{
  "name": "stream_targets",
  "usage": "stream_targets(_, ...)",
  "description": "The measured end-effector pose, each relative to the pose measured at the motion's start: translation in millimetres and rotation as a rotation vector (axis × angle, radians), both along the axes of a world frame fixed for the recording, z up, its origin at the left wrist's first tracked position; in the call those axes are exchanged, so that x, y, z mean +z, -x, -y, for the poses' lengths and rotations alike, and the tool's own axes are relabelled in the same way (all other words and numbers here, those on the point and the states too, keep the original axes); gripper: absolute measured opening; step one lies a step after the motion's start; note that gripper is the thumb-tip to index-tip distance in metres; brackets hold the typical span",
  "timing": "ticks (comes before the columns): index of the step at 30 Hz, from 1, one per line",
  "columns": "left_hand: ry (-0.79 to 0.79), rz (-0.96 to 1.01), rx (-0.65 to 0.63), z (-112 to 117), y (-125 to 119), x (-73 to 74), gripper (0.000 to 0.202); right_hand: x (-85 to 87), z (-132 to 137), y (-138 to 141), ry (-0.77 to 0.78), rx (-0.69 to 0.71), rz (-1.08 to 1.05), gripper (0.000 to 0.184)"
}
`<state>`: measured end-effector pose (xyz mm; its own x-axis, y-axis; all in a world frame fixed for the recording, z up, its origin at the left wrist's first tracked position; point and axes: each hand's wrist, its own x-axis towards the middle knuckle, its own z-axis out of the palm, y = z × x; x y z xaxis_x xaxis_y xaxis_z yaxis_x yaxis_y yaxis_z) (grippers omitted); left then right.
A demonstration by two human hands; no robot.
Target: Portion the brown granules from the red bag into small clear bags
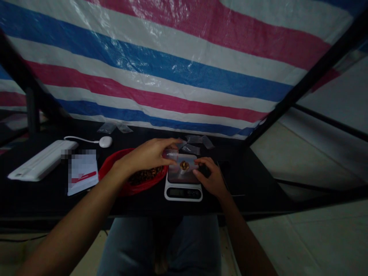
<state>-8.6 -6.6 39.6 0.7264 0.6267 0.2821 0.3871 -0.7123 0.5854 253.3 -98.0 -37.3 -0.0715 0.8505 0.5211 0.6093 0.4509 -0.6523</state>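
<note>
A small white kitchen scale point(183, 191) sits on the black table in front of me. On its platform stands a little cup point(184, 166) filled with brown bits. My left hand point(149, 154) reaches over the red bowl point(113, 163) and pinches a small clear plastic bag point(171, 154) just left of the cup. My right hand point(209, 176) rests at the scale's right edge, fingers curled toward the cup and touching it or the platform. The red bowl holds dark brown pieces point(143, 175).
A white keyboard-like device point(40, 161), a white mouse point(105, 141) and a notepad with a red pen point(82, 177) lie to the left. Several clear small bags point(198, 141) lie behind the scale. A striped tarp point(172, 69) hangs behind the table.
</note>
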Motion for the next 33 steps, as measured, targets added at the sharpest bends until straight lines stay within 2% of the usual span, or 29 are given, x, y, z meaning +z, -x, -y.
stream_targets(3, -0.024, -0.101, -0.017, 10.8, -1.7, -11.1, 0.069, 1.5, -2.0, 3.4, 0.020, 0.061, 0.067, 0.028)
stream_targets(8, -0.043, -0.134, 0.025, 16.5, -6.7, -24.6, 0.079, 0.5, -8.3, 8.1, 0.052, 0.090, 0.099, 0.028)
stream_targets(13, -0.019, -0.065, 0.016, 19.3, -12.8, -28.6, 0.080, 5.0, -10.1, 11.7, 0.084, 0.104, 0.098, 0.022)
stream_targets(18, 0.029, 0.045, 0.017, 20.4, -17.7, -34.7, 0.077, 16.8, -11.7, 11.1, 0.101, 0.105, 0.174, 0.025)
stream_targets(23, 0.059, 0.163, 0.018, 21.4, -23.8, -41.3, 0.075, 43.7, -13.8, 6.8, 0.089, 0.171, 0.400, 0.022)
stream_targets(28, 0.142, 0.362, 0.007, 21.6, -31.9, -49.7, 0.076, 83.4, -18.0, 5.6, 0.171, 0.260, 0.492, 0.025)
stream_targets(33, 0.214, 0.526, 0.016, 23.2, -38.1, -48.2, 0.076, 124.7, -26.1, 12.3, 0.227, 0.353, 0.594, 0.016)
